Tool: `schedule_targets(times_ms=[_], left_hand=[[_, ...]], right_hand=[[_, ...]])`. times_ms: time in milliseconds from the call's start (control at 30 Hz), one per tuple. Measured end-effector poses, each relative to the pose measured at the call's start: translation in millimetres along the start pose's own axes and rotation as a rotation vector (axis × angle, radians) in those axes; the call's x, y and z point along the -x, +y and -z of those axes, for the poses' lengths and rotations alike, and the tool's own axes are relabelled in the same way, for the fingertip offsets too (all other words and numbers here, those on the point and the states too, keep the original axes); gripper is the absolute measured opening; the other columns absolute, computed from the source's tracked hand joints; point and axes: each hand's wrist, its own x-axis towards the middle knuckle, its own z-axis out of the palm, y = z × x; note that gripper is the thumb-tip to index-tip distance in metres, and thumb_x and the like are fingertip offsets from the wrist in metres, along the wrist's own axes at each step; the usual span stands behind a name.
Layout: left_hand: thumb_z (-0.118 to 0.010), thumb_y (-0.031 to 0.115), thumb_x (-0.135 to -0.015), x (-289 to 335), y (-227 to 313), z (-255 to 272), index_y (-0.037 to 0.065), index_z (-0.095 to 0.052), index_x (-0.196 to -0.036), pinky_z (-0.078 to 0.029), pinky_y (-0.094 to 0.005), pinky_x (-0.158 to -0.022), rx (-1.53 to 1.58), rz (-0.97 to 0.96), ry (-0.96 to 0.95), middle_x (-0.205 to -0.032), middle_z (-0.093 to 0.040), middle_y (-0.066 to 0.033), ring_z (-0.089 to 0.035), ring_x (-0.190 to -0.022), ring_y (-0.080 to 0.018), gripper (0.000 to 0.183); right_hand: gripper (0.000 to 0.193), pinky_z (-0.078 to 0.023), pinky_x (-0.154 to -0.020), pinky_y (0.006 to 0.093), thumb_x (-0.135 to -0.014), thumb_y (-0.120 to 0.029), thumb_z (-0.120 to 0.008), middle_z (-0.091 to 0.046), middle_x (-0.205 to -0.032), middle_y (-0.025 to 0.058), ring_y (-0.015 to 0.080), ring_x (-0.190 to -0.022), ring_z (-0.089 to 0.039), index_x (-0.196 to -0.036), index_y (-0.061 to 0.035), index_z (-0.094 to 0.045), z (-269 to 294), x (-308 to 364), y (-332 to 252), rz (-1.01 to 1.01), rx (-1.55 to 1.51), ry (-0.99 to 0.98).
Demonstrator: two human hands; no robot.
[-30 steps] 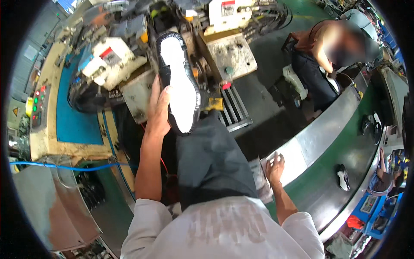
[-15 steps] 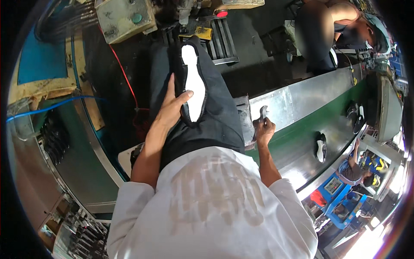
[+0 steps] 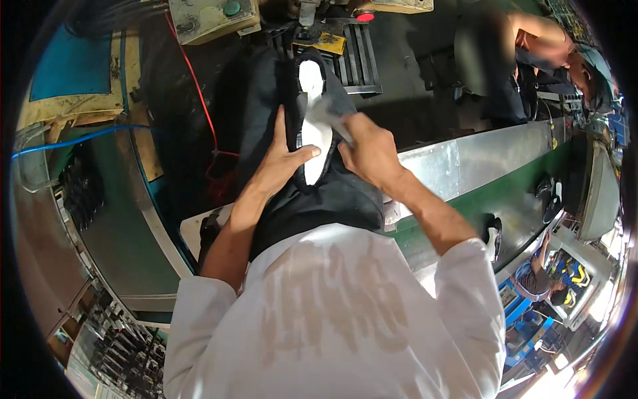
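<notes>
A black shoe upper with a white sole-shaped bottom (image 3: 321, 132) lies bottom up along my lap. My left hand (image 3: 279, 163) grips its left side, thumb pressed on the white face and fingers along the black edge. In my right hand (image 3: 371, 149), closed round its handle, is a metal hand tool with a hammer-like head (image 3: 321, 111). Motion blurs the tool, and its head lies over the shoe's middle. I cannot tell whether it touches the shoe.
A metal ledge (image 3: 485, 161) and green conveyor belt (image 3: 458, 211) run along my right, with more shoes (image 3: 493, 234) on the belt. A control box (image 3: 216, 18) stands ahead left. Another person (image 3: 538, 50) sits at the far right. A red cable (image 3: 197, 86) hangs on the left.
My right hand has lifted the tool from the metal ledge and brought it left over the shoe. My left hand still holds the shoe on my lap.
</notes>
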Motion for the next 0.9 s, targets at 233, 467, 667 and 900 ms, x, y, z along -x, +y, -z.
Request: schedule_targets(times_ms=[233, 467, 667, 900], left_hand=[[-0.080, 0.014, -0.095, 8, 8, -5, 0.006, 0.000, -0.173, -0.037, -0.0424, -0.123, 0.228, 0.116, 0.067, -0.170, -0.026, -0.0254, -0.047, -0.147, -0.0332, 0.112], [-0.077, 0.018, -0.097, -3, 10, -6, 0.004, -0.001, -0.172, -0.038, -0.0403, -0.122, 0.037, 0.031, 0.090, -0.171, -0.025, -0.0254, -0.047, -0.148, -0.0321, 0.108], [-0.070, 0.009, -0.099, 7, -3, 19, 0.007, -0.005, -0.173, -0.043, -0.0410, -0.116, 0.360, 0.083, 0.044, -0.159, -0.046, -0.0191, -0.054, -0.139, -0.0279, 0.099], [-0.070, 0.008, -0.099, 8, 4, 18, 0.009, -0.005, -0.174, -0.044, -0.0418, -0.116, 0.464, 0.105, 0.039, -0.155, -0.049, -0.0177, -0.055, -0.136, -0.0279, 0.099]], right_hand=[[0.037, -0.060, -0.068, 0.0522, -0.083, -0.019, -0.079, -0.073, -0.096, 0.0211, 0.0431, -0.079, -0.074, -0.109, -0.0021, -0.058, 30, -43, 17, 0.059, 0.265, -0.244], [0.027, -0.057, -0.072, 0.0564, -0.081, -0.012, -0.075, -0.072, -0.094, 0.0234, 0.0487, -0.083, -0.071, -0.102, -0.0015, -0.062, -20, -99, 64, -0.062, 0.384, -0.312], [0.024, -0.056, -0.075, 0.0565, -0.086, -0.016, -0.072, -0.072, -0.087, 0.0244, 0.0481, -0.082, -0.071, -0.102, -0.0019, -0.060, -14, -100, 25, -0.242, -0.186, 0.314], [0.033, -0.057, -0.070, 0.0552, -0.085, -0.010, -0.075, -0.069, -0.082, 0.0265, 0.0486, -0.078, -0.071, -0.109, 0.0003, -0.054, -27, -83, 49, -0.079, 0.096, 0.113]])
